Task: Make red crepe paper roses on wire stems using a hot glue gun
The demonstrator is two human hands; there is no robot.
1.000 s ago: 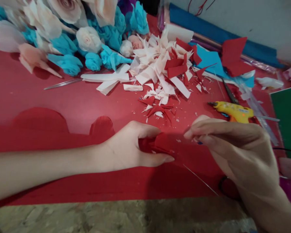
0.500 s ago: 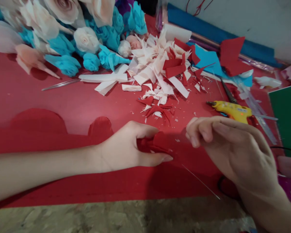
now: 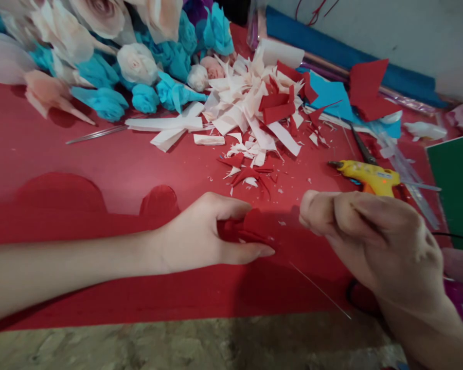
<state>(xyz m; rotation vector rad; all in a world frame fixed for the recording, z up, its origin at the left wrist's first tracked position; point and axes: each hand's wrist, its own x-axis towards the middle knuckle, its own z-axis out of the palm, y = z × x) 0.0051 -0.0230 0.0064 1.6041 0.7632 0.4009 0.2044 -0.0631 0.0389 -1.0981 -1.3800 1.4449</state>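
My left hand (image 3: 204, 234) rests low over the red table, thumb and fingers curved around a folded piece of red crepe paper (image 3: 252, 223). Much of that paper is hidden behind the fingers. To its right my right hand (image 3: 374, 241) is raised with its fingers curled closed; whatever they pinch, if anything, cannot be seen. Between the two hands a thin straight wire (image 3: 320, 289) slants down toward the table's front edge. Red rounded paper cutouts (image 3: 64, 192) lie left of my left hand.
A yellow glue gun (image 3: 370, 174) lies just beyond my right hand. White and red paper scraps (image 3: 254, 108) are heaped at the back middle. Blue paper flowers (image 3: 110, 103) and pale ones fill the back left. A green board (image 3: 455, 180) stands at the right.
My right hand's fingers have curled tighter into a closed grip, and the hand has turned slightly. My left hand and the red paper stay in place.
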